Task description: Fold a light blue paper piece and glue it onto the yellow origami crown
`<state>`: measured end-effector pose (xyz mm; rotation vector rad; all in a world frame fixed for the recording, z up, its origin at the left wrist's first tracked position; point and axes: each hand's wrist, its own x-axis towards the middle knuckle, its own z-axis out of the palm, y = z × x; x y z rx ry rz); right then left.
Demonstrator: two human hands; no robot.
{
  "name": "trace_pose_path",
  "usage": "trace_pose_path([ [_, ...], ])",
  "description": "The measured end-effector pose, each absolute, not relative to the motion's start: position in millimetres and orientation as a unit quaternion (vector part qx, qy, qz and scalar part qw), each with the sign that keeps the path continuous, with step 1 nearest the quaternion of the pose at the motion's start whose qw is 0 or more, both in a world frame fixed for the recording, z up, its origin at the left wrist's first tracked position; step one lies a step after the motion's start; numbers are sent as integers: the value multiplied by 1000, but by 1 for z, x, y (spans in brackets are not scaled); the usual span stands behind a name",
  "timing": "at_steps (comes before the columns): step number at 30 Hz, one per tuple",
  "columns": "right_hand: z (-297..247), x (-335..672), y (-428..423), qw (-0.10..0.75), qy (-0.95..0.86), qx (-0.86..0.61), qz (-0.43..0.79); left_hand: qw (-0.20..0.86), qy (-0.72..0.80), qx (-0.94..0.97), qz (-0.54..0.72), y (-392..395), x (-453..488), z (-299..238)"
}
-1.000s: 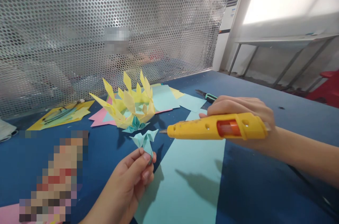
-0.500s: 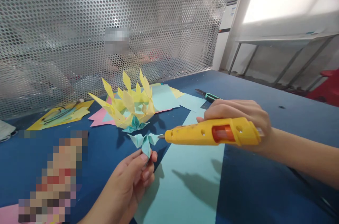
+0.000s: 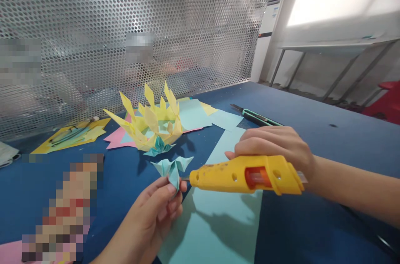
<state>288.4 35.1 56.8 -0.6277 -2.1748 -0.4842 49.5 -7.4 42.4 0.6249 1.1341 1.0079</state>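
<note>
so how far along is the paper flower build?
Done: yellow petal ring stands on the table, one teal piece at its base. In hand: left hand pinches a second teal piece, right hand holds the glue gun, nozzle at that piece. Left: that piece is not yet joined to the ring; loose sheets lie flat.

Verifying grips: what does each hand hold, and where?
The left hand pinches the teal folded paper piece by its lower tip; right hand grips the yellow glue gun around its rear body.
</note>
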Motion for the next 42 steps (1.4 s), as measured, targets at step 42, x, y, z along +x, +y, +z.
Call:
trace_pose_path([
  [42, 61, 289, 33, 403, -854, -260, -204, 717, 447, 308, 438, -2, 44, 38],
])
